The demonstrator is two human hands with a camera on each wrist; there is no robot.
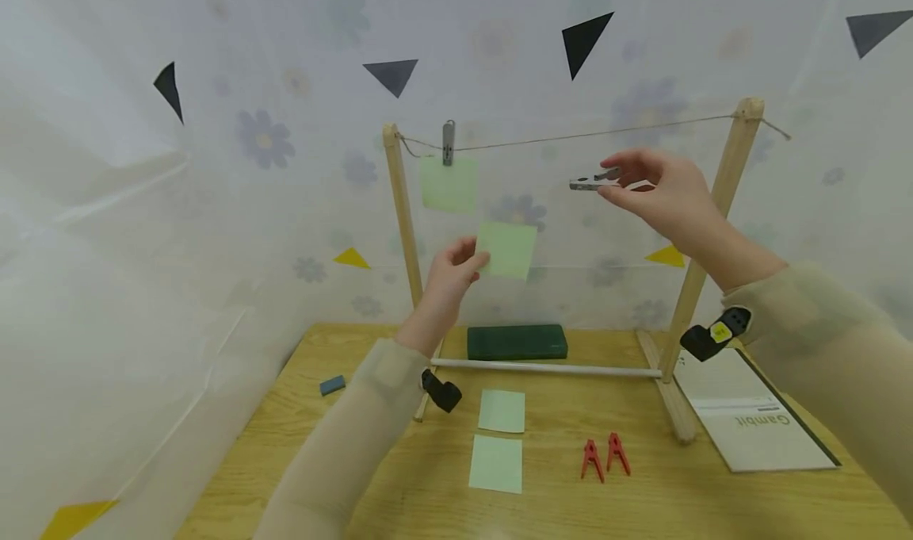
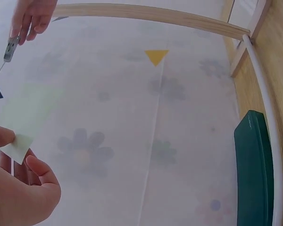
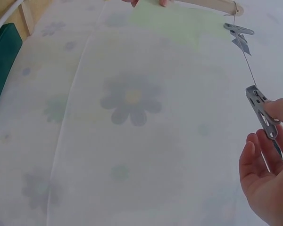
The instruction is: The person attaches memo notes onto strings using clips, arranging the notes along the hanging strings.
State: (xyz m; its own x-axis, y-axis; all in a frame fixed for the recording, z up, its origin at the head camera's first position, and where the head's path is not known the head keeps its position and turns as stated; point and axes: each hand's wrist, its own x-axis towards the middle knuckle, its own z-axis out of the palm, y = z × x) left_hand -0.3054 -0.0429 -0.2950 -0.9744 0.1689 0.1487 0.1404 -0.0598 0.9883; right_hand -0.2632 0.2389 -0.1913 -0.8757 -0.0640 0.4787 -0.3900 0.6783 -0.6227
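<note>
Two sleeves (image 1: 328,445) reach up: the left hand (image 1: 451,277) pinches a green note (image 1: 509,250) below the string (image 1: 571,136), the right hand (image 1: 670,193) pinches a gray clip (image 1: 582,185). One hung note (image 1: 449,189) is done; two loose notes (image 1: 497,464) on the bench (image 1: 414,480) are left.

Note (image 1: 508,250): pale green, square, flat. The left hand (image 1: 451,274) pinches it at the left edge, as seen in the head view. Pose: raised, near upright, slightly tilted; below the string (image 1: 542,139).
Clip (image 1: 588,184): grey metal, narrow, with elongated arms. The right hand (image 1: 666,191) grips it between thumb and fingers. Pose: near horizontal, tip pointing left in the head view, apart from the note.
</note>
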